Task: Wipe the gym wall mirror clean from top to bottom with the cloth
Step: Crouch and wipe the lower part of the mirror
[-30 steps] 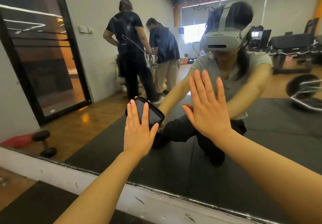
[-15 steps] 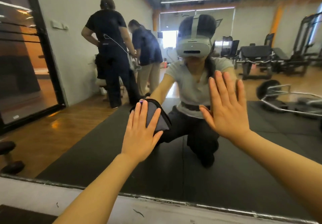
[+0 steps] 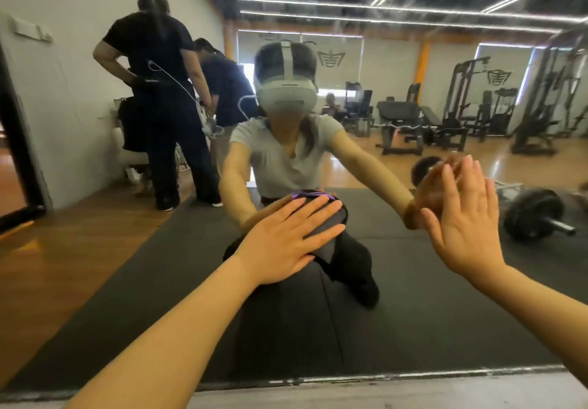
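My left hand (image 3: 280, 243) presses the cloth (image 3: 324, 227) flat against the mirror (image 3: 413, 297), fingers straight, pointing right. My right hand (image 3: 464, 217) rests flat alongside, holding nothing. Unwiped glass lies below, toward the bottom edge.

Both forearms are bare, the left hand (image 3: 283, 243) and right hand (image 3: 464, 217) ungloved; reflected at centre frame: grey short-sleeved top, dark trousers (grey-white headset strapped on).

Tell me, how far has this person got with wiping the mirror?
Done: cannot tell; no wiped patch stands out, and hazy streaks show near the top of the mirror. In hand: the left hand presses the cloth flat on the lower glass, while the right hand braces open beside it. Left: probably the strip down to the bottom edge.
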